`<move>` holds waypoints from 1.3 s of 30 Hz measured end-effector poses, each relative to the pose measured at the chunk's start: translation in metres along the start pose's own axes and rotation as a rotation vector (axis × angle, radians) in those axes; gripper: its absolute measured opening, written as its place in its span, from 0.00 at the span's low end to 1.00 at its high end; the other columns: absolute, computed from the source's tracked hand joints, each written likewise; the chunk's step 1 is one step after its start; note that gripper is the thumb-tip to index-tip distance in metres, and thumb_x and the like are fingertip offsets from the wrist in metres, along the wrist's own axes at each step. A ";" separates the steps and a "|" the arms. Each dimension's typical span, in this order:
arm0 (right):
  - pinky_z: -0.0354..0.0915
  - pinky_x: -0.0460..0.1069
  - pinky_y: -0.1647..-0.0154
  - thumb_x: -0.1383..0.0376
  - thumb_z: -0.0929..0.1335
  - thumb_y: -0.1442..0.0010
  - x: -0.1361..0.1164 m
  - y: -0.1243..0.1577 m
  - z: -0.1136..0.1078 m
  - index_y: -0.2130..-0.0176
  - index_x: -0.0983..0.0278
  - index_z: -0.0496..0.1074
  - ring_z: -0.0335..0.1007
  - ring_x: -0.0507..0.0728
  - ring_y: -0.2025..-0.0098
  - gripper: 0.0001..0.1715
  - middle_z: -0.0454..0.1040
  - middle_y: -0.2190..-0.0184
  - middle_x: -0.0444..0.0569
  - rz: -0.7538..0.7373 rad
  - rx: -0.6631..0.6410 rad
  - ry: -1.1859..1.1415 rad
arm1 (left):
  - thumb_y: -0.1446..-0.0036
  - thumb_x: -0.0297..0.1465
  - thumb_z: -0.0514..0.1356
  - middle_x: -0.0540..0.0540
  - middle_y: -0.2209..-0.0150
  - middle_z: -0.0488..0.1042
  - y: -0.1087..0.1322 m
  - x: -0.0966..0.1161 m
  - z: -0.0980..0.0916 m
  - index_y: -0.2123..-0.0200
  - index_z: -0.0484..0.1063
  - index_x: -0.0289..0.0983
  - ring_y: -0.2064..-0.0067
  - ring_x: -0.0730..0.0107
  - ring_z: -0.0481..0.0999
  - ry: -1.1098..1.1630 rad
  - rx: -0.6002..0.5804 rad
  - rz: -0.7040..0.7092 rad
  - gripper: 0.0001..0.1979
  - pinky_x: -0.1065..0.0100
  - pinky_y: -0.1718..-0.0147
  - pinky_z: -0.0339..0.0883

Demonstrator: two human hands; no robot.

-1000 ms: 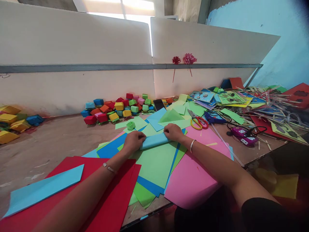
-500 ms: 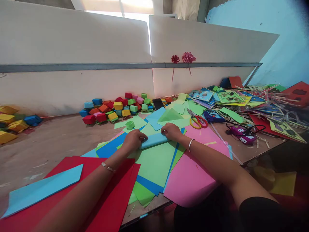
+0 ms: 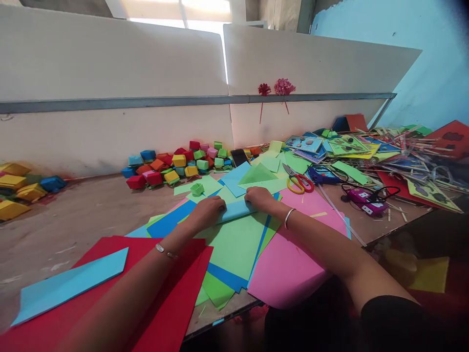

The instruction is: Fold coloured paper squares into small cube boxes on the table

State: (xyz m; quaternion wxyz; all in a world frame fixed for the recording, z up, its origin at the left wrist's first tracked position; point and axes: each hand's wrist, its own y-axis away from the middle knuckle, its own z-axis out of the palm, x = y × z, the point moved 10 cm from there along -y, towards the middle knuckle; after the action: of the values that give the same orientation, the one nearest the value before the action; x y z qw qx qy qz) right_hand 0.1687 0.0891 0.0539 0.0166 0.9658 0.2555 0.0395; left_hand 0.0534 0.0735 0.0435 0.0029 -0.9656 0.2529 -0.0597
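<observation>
A folded strip of light blue paper lies between my hands on a pile of coloured sheets. My left hand is closed at its left end, the fingers curled down on it. At the other end my right hand is closed too, fingertips pinching the paper. Under the strip spread a light green sheet and blue sheets. Beneath my left forearm are red sheets with another folded light blue paper on top. A pink sheet lies under my right forearm.
Scissors, a blue glue gun and a purple power strip lie to the right. Small paper boxes and a phone stand along the back. Picture cards and sticks heap up at far right.
My left hand has shifted slightly right along the folded paper, its fingers more curled under. My right hand keeps its place, and the view has moved a little.
</observation>
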 end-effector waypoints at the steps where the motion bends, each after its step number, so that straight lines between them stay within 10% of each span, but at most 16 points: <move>1: 0.65 0.49 0.60 0.74 0.64 0.39 -0.001 0.001 -0.001 0.56 0.70 0.79 0.75 0.62 0.52 0.17 0.78 0.52 0.61 -0.003 -0.004 0.007 | 0.36 0.29 0.49 0.42 0.57 0.77 0.000 0.002 0.000 0.57 0.80 0.40 0.58 0.61 0.76 -0.004 -0.009 0.001 0.18 0.66 0.62 0.65; 11: 0.66 0.51 0.58 0.73 0.63 0.38 -0.004 -0.002 0.003 0.54 0.69 0.79 0.74 0.64 0.49 0.18 0.77 0.52 0.62 -0.038 -0.003 0.082 | 0.31 0.35 0.44 0.40 0.56 0.71 0.007 0.023 0.008 0.38 0.67 0.45 0.56 0.57 0.72 -0.228 -0.090 -0.017 0.23 0.62 0.63 0.62; 19: 0.61 0.56 0.52 0.68 0.59 0.31 -0.026 0.012 -0.003 0.45 0.58 0.74 0.73 0.64 0.49 0.21 0.77 0.53 0.58 -0.123 -0.020 0.162 | 0.32 0.34 0.45 0.38 0.54 0.71 0.009 0.023 0.011 0.35 0.64 0.43 0.54 0.55 0.71 -0.262 -0.120 0.009 0.24 0.60 0.58 0.63; 39: 0.53 0.65 0.41 0.71 0.54 0.31 -0.046 0.035 0.018 0.35 0.71 0.62 0.70 0.67 0.45 0.28 0.74 0.47 0.70 -0.060 -0.062 0.283 | 0.34 0.34 0.49 0.38 0.54 0.71 0.008 0.025 0.010 0.34 0.62 0.41 0.53 0.54 0.71 -0.237 -0.134 0.072 0.26 0.59 0.55 0.64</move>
State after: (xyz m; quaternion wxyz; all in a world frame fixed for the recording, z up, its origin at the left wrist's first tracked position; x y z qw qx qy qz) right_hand 0.1482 0.0357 0.0345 0.0114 0.9415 0.2830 0.1825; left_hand 0.0726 0.0536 0.0358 -0.0294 -0.9543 0.2887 0.0721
